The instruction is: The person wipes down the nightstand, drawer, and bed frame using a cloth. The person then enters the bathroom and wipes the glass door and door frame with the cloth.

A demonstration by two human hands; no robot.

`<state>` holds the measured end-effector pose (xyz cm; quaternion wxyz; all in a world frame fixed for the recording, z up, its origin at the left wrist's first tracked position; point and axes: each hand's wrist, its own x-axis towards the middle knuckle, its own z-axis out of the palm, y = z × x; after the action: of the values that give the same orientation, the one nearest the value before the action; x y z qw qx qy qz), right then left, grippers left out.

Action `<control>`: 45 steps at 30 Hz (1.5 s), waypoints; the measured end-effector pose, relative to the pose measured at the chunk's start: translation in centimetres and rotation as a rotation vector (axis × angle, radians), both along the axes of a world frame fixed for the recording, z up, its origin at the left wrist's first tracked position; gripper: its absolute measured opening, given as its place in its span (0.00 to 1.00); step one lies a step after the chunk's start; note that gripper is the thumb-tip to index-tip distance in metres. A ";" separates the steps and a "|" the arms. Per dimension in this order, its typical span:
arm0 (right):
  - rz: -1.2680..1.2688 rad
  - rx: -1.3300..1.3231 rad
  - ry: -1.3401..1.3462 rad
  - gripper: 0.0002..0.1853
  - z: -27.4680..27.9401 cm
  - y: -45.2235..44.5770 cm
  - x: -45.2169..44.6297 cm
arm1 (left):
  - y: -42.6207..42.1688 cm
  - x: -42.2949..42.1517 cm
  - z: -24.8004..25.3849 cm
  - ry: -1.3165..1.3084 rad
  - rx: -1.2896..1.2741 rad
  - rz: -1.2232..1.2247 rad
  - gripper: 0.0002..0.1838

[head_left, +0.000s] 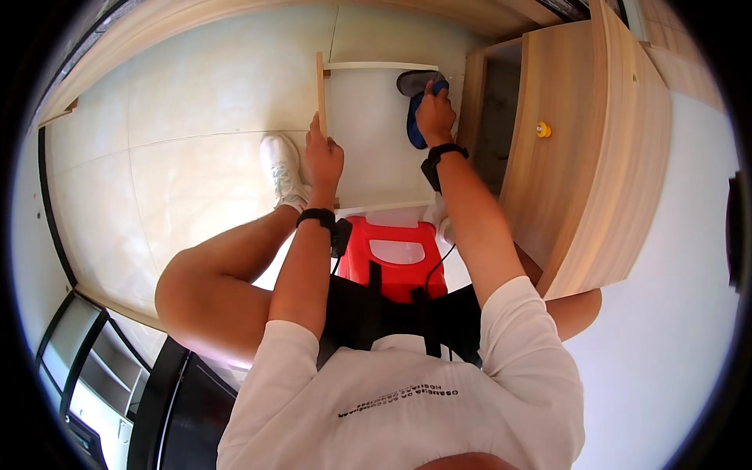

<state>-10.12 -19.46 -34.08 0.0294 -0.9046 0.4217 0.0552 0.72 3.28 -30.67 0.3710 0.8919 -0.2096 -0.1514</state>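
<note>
Plants a white shoe (279, 162) on the pale tiled floor (196, 94), just beside the left hand (323, 160). Grips the upright front panel (320, 86) of the drawer (376, 121) with that hand, laying the index finger along the wood and curling the other fingers in, with only a narrow gap. Cannot tell how firmly. Has the drawer between both hands, showing a smooth white inside, thin pale side walls and a light wooden front. Nearer the body, straddles a red stool (392, 276) with an opening in it. At the drawer's right end, holds blue-and-grey slippers (414, 127) in the right hand (436, 117), closing the fingers over the blue part. Shows the grey part beyond the fingertips, by the far corner. Farther right, extends the forearm beside a wooden cabinet (552, 164) with a yellow knob (544, 129).
</note>
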 end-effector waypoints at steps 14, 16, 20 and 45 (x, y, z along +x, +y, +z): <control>-0.006 0.034 0.021 0.29 -0.4 -1.7 -0.2 | 0.1 0.2 0.0 0.054 -0.051 0.024 0.35; 0.003 0.048 0.027 0.30 -1.0 -3.5 1.1 | 0.0 0.1 0.1 0.058 -0.059 0.024 0.35; -0.054 0.099 0.008 0.29 0.2 -3.0 1.5 | 0.1 0.0 0.1 0.041 -0.054 0.027 0.36; -0.091 0.231 -0.012 0.33 0.3 -3.8 2.1 | 0.1 0.7 -0.3 0.141 0.029 0.060 0.37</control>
<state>-8.00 -23.24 -33.77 0.1383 -0.8755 0.4528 0.0968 1.42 3.35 -31.00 0.3761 0.8902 -0.1538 -0.2059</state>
